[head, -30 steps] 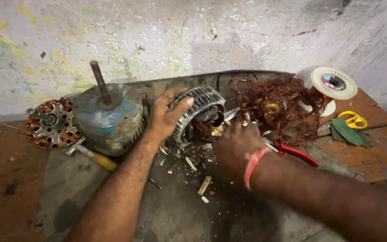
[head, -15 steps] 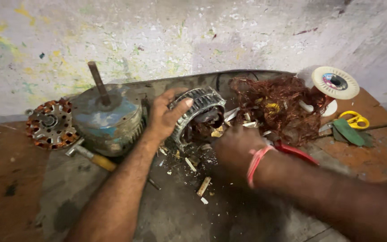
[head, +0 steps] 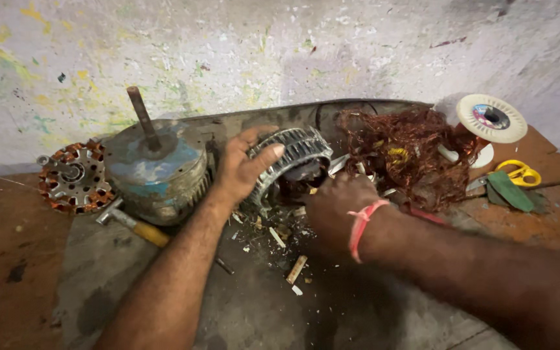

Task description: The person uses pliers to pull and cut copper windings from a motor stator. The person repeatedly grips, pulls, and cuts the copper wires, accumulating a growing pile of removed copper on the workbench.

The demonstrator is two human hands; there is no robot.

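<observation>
A round metal stator ring with dark slots stands tilted on the grey work surface. My left hand grips its left rim, thumb over the top. My right hand, with a red thread band on the wrist, is curled closed right in front of the ring's opening. A red tool handle pokes out behind that wrist; the tool's tip is hidden by the fist. Bits of pale wedge and scrap lie below the ring.
A blue-grey motor housing with a rusty shaft stands at the left, with a copper-wound rotor plate and a hammer beside it. A tangle of copper wire, a white spool, yellow scissors and green cloth lie right.
My right hand has crept a little left, closer to the ring's opening, and my forearm now covers most of the red handle. The left hand keeps its hold on the ring.
</observation>
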